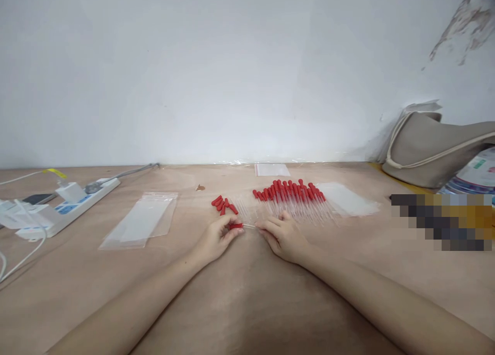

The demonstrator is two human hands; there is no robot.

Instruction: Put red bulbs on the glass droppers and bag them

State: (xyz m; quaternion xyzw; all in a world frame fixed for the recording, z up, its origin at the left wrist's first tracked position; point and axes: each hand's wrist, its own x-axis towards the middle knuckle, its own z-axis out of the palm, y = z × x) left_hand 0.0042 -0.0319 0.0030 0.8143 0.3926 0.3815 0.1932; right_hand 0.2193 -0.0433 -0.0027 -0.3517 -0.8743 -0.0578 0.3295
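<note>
Between finger and thumb, my left hand (221, 237) pinches a red rubber dropper bulb (236, 225). My right hand (283, 236) is closed on a thin clear glass dropper tube (249, 226), whose end meets the bulb's mouth; how far it sits inside I cannot tell. Just beyond my left hand lie several loose red bulbs (221, 204). Several bare clear tubes (242, 209) rest beside them. Past my right hand is a row of droppers (296, 192) with red bulbs on their tubes, bulbs pointing toward the wall.
Clear plastic bags (141, 221) lie to the left, with more bags (346, 199) at the right and a small one (272, 169) by the wall. A power strip (69, 210) with chargers and cables sits far left. A grey-brown bag (436, 144) stands far right.
</note>
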